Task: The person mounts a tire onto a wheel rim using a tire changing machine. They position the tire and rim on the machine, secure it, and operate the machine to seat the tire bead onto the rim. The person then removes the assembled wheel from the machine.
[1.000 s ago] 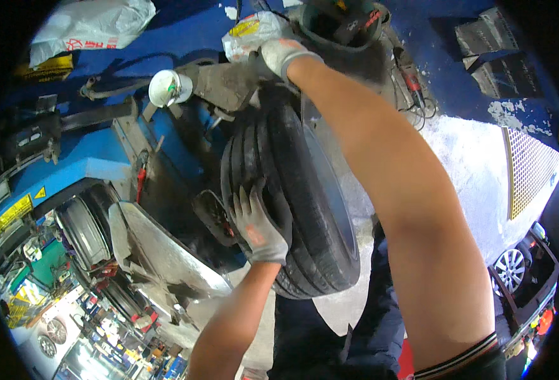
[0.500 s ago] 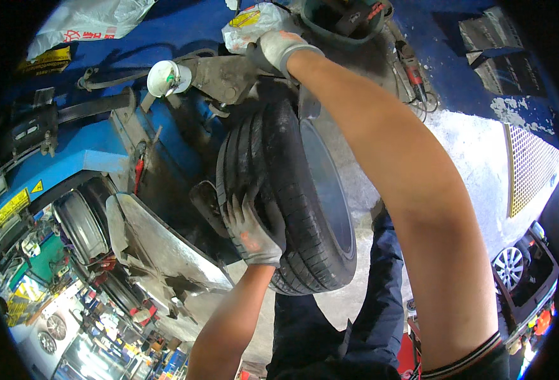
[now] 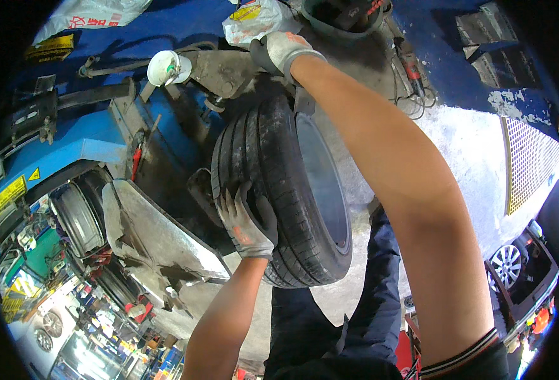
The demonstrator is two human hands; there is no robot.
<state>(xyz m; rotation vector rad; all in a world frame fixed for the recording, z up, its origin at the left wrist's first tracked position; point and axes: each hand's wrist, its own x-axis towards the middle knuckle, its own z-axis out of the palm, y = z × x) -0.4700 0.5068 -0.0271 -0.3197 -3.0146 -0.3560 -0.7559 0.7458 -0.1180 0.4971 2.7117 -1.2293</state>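
A black tyre on a grey rim (image 3: 320,183) stands upright between the machine and my legs, its tread (image 3: 247,152) facing left. My left hand (image 3: 246,221), in a grey glove with dark fingers, lies against the tread with fingers spread and thumb apart. Beyond the tyre, my right hand (image 3: 282,50), gloved alike, is closed at the end of a grimy bead breaker arm (image 3: 222,73); its fingertips are partly hidden. The arm's blade (image 3: 304,101) stands at the far end of the tyre, by the rim side. A dark pad (image 3: 203,193) is beside the tread.
The blue tyre machine (image 3: 95,145) fills the left, with a bent metal plate (image 3: 159,228) jutting toward me. On the arm sits a white cup (image 3: 164,68). A white bag (image 3: 260,22), a dark tub (image 3: 346,25) and a red power tool (image 3: 412,68) lie beyond.
The whole view has shifted slightly, so the surroundings appear a little higher. My left hand stays on the tread, and my right hand stays closed at the arm's end.
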